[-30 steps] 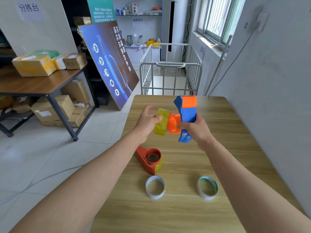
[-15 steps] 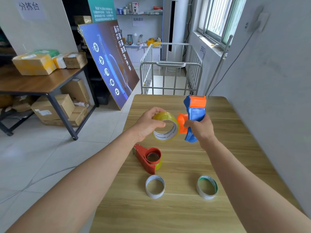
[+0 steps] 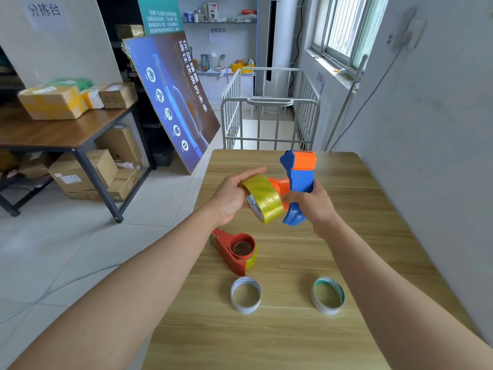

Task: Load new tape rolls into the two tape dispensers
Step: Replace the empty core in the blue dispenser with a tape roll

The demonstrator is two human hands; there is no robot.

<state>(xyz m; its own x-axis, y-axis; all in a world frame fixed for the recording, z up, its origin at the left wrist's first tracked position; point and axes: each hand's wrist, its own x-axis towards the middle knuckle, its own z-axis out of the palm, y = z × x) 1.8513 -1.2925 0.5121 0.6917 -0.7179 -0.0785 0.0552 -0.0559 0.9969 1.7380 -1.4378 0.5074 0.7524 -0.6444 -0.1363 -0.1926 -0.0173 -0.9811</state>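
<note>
Above the table [image 3: 360, 249], the blue dispenser [image 3: 300, 182] stands upright, long axis vertical.

A single wide-angle view comes from the person's head, looking forward and steeply down along both forearms onto the light wood-grain table [image 3: 346, 263]. The table's near edge falls below the frame; its far edge lies mid-picture, its right edge against the grey wall [image 3: 440, 129]. Beyond the left edge lies the pale tiled floor [image 3: 66, 249]. Straight lines bow toward the borders.
</note>
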